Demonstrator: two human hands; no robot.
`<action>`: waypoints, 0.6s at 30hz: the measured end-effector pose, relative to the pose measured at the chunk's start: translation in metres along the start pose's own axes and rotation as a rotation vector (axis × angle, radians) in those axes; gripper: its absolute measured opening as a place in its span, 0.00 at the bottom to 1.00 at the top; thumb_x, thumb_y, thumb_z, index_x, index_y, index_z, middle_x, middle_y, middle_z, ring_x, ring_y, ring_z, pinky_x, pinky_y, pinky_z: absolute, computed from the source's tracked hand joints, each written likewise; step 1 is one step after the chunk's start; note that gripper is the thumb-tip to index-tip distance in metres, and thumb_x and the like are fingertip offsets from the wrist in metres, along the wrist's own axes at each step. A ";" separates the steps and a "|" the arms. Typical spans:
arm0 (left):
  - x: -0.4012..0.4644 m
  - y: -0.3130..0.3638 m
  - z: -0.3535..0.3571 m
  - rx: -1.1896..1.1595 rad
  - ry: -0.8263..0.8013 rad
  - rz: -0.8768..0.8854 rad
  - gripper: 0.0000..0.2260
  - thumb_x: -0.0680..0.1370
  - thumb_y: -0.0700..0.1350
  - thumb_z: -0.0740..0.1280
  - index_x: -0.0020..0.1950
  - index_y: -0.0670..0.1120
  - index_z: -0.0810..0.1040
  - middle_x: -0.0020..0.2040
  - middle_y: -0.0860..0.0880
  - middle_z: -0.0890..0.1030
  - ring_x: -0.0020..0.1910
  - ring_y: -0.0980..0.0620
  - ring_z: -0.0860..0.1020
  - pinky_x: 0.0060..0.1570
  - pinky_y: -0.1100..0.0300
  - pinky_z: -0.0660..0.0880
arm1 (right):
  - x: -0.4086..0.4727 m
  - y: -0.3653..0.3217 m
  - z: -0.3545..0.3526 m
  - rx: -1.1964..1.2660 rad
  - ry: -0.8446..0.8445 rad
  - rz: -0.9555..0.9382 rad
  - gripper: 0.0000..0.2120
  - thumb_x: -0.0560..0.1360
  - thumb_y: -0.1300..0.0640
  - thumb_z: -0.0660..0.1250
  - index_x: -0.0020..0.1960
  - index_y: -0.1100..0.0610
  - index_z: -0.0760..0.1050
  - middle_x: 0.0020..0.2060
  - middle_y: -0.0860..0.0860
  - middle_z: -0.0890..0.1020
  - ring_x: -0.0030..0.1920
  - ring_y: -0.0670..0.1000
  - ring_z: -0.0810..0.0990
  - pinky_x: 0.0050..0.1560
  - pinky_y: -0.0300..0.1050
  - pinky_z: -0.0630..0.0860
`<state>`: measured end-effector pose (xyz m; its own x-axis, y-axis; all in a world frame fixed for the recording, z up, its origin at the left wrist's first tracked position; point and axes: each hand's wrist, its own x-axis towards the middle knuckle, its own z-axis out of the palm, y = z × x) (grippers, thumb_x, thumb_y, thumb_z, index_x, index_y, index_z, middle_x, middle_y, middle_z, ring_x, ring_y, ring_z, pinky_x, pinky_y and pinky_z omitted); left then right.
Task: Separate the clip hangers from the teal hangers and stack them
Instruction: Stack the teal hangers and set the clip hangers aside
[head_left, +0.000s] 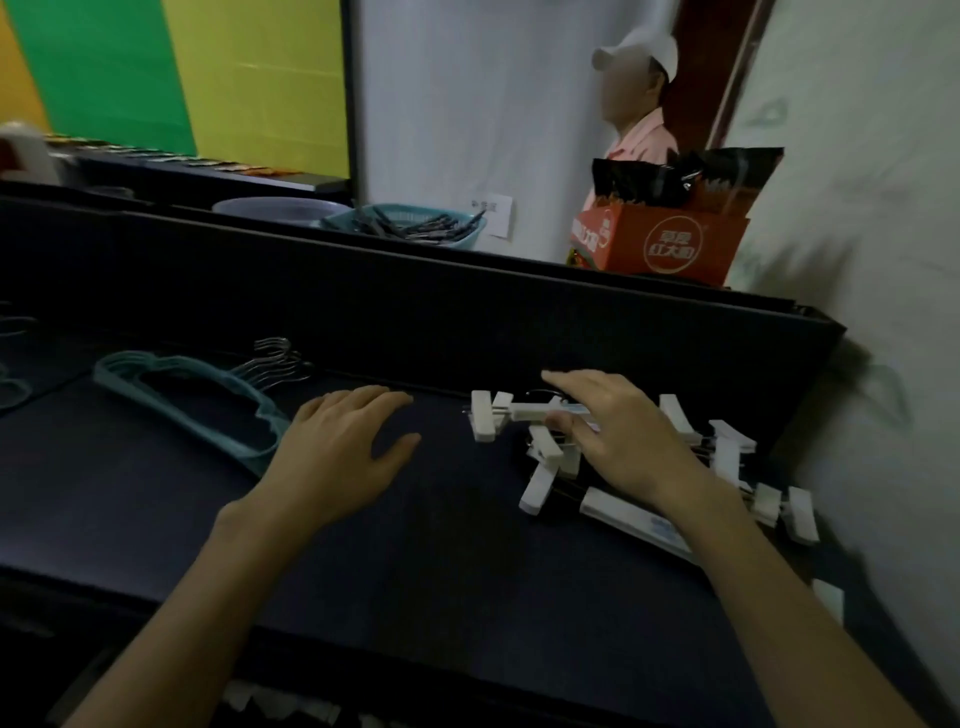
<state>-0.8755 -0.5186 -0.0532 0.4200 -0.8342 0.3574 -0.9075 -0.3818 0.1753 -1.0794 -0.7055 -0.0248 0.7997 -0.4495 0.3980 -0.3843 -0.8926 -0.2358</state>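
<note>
Meanwhile, right hand (618, 441) fingers pinch a clip hanger (524, 413); left hand (343, 447) fingers lie apart.

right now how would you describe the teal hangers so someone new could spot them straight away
Start at the dark table and go to its far left side, beyond the left hand. The teal hangers lie flat there in one stack, their metal hooks pointing toward the back. They are curved, thin and blue-green, unlike the white clip hangers under the right hand.
</note>
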 end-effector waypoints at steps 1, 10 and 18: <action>-0.011 0.001 -0.003 0.010 0.013 -0.023 0.29 0.73 0.65 0.50 0.69 0.52 0.69 0.68 0.50 0.72 0.66 0.47 0.70 0.65 0.49 0.64 | -0.002 -0.009 0.001 0.000 0.016 -0.025 0.23 0.78 0.48 0.62 0.71 0.50 0.65 0.65 0.49 0.73 0.65 0.51 0.68 0.64 0.47 0.67; -0.138 -0.015 -0.022 0.116 0.068 -0.362 0.27 0.74 0.63 0.53 0.68 0.53 0.71 0.68 0.51 0.72 0.66 0.47 0.70 0.64 0.48 0.65 | -0.022 -0.106 0.061 0.031 -0.039 -0.249 0.31 0.75 0.36 0.58 0.73 0.51 0.62 0.64 0.50 0.73 0.65 0.52 0.68 0.64 0.49 0.66; -0.226 -0.055 -0.035 0.178 0.113 -0.630 0.26 0.73 0.63 0.54 0.66 0.54 0.72 0.67 0.50 0.73 0.65 0.47 0.71 0.63 0.48 0.66 | -0.043 -0.202 0.113 0.118 -0.100 -0.380 0.31 0.75 0.37 0.59 0.73 0.51 0.63 0.64 0.51 0.73 0.65 0.52 0.68 0.64 0.49 0.66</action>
<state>-0.9206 -0.2955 -0.1115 0.8606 -0.3863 0.3319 -0.4713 -0.8512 0.2312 -0.9842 -0.5021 -0.0948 0.9176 -0.0779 0.3897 -0.0024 -0.9817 -0.1907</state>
